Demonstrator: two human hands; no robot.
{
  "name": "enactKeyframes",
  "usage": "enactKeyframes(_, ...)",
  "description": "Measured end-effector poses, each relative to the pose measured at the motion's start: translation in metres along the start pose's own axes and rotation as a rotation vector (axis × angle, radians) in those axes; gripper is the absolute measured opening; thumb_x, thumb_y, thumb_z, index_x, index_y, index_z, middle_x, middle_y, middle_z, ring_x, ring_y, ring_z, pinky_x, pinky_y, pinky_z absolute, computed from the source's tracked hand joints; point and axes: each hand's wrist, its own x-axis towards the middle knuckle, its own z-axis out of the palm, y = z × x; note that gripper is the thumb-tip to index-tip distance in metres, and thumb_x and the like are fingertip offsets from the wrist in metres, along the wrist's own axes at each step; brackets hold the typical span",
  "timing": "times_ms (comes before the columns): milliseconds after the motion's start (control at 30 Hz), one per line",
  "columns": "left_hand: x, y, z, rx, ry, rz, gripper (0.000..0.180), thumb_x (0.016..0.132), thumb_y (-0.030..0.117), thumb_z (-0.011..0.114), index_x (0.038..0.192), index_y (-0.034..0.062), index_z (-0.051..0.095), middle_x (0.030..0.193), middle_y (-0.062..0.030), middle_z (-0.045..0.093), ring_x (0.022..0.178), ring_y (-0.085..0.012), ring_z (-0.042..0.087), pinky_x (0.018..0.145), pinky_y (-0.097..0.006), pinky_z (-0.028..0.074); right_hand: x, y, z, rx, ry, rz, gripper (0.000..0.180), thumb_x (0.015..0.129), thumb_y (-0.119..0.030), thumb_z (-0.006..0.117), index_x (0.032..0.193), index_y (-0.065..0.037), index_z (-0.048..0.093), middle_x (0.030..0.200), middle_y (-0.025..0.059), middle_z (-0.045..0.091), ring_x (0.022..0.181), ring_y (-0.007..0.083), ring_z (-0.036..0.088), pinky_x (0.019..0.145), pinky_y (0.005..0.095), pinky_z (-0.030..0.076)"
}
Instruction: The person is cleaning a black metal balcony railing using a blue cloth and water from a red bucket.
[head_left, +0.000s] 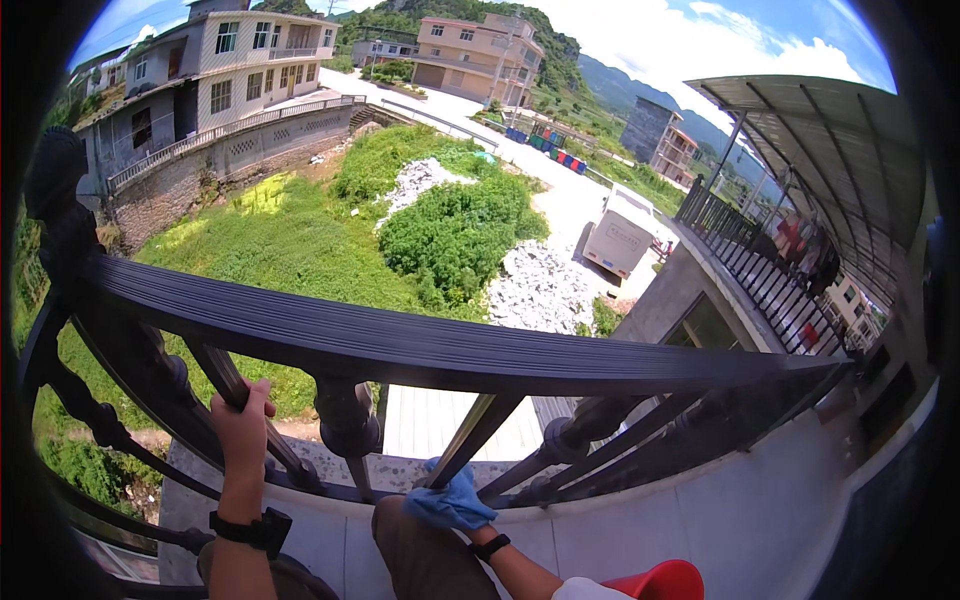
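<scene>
My left hand is closed around a dark metal baluster of the balcony railing, a little below the handrail. A black band with a boxy device is strapped on that wrist. My right hand is mostly hidden by a crumpled blue cloth, which it presses against the lower end of another flat baluster. A dark band sits on the right wrist. Both hands are below the handrail, and my bent knee is just left of the cloth.
A red bucket-like container stands by my right forearm. Thicker ornamental balusters alternate with the flat ones. The pale tiled floor runs along the railing. Beyond lie greenery, rubble, a white vehicle and houses.
</scene>
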Motion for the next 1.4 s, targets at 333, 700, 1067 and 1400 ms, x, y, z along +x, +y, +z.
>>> enactKeyframes(333,0.010,-0.010,-0.007,-0.046,0.007,0.086,0.017,0.085,0.007,0.066,0.078,0.0065,0.051,0.055,-0.0011,0.050,0.043,-0.0117,0.051,0.047,-0.025,0.038,0.032,-0.028,0.017,0.529,-0.084,-0.004,0.024,0.085,-0.017,0.075,0.087,-0.007,0.053,0.074,-0.0011,0.054,0.067,0.0092,0.051,0.060,0.0252,0.044)
enactKeyframes(700,0.009,-0.014,-0.004,-0.042,-0.067,0.069,0.016,0.086,0.009,0.066,0.079,0.0067,0.052,0.055,-0.0018,0.051,0.044,-0.0124,0.051,0.048,-0.026,0.040,0.024,-0.001,0.002,0.361,-0.104,0.048,0.031,0.083,-0.021,0.078,0.084,-0.009,0.049,0.076,-0.0005,0.052,0.068,0.0093,0.050,0.064,0.0278,0.045)
enactKeyframes(1067,0.012,-0.011,-0.007,-0.004,-0.100,0.053,0.016,0.086,0.011,0.068,0.084,0.0060,0.053,0.060,-0.0021,0.053,0.048,-0.0126,0.053,0.051,-0.027,0.042,0.026,-0.012,0.009,0.536,-0.152,-0.030,0.027,0.084,-0.015,0.075,0.084,-0.009,0.048,0.074,0.0001,0.052,0.068,0.0106,0.053,0.061,0.0284,0.047)
enactKeyframes(1400,0.017,-0.017,-0.013,-0.018,-0.112,0.081,0.017,0.086,0.011,0.067,0.080,0.0063,0.052,0.058,-0.0018,0.052,0.045,-0.0117,0.051,0.049,-0.026,0.041,0.035,-0.001,0.010,0.481,-0.155,0.006,0.024,0.085,-0.007,0.070,0.076,-0.010,0.048,0.066,0.0004,0.050,0.059,0.0112,0.054,0.052,0.0290,0.045)
